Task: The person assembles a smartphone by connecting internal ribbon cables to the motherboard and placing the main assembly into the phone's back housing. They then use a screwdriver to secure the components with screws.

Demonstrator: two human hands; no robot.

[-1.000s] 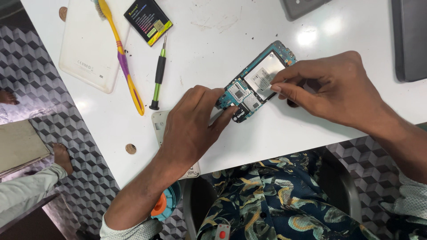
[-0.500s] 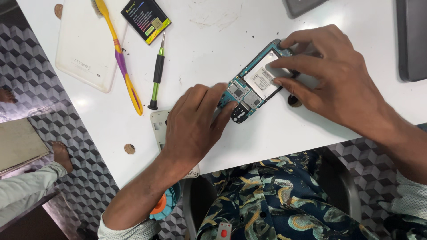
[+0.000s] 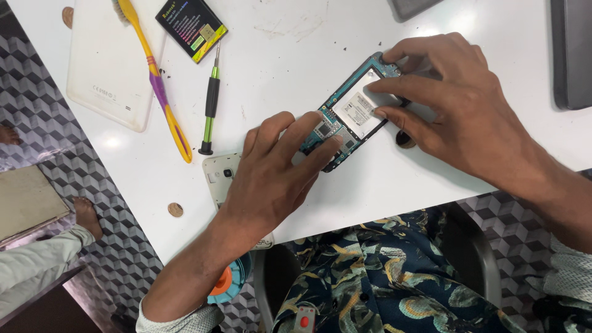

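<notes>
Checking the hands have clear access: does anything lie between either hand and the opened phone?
Nothing visible does. The left hand and right hand both rest directly on the opened phone; the screwdriver lies apart.

Glossy white surface with bright light glare, over a floor of grey-and-white cube-pattern tiles; tan board at left edge, dark chair below.

The scene is viewed from a single head-worn camera, aimed steeply down at close range. The white table is seen across the upper frame, tilted slightly; the lap and patterned floor are taken in below.
</notes>
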